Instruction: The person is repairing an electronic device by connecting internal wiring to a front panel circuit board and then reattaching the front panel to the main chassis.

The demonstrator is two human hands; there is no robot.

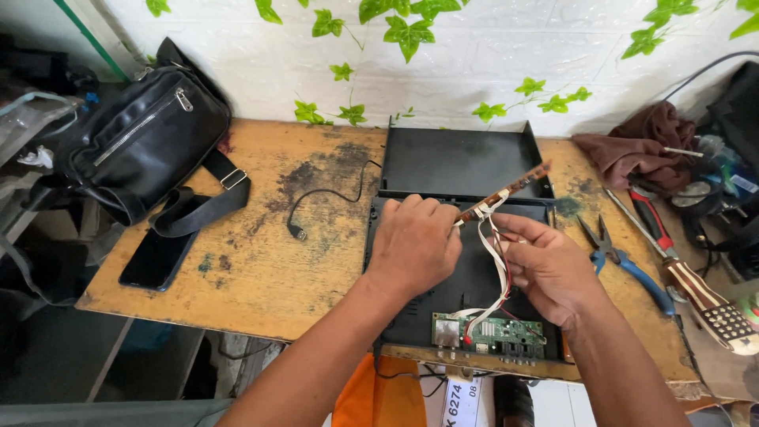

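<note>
Holding a narrow brown circuit strip (pixel 506 192) up over the open black plastic device case (pixel 462 237) on the worn wooden tabletop (pixel 261 261).
My left hand (pixel 413 245) pinches the strip's near end; my right hand (pixel 549 265) grips its white ribbon cable (pixel 498 269) running down to the green circuit board (pixel 494 334).

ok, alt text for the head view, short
Two bare hands, left hand and right hand, hold a narrow circuit strip with ribbon wires over an opened black device case on a worn wooden table. Pliers lie right, black bag left.
</note>
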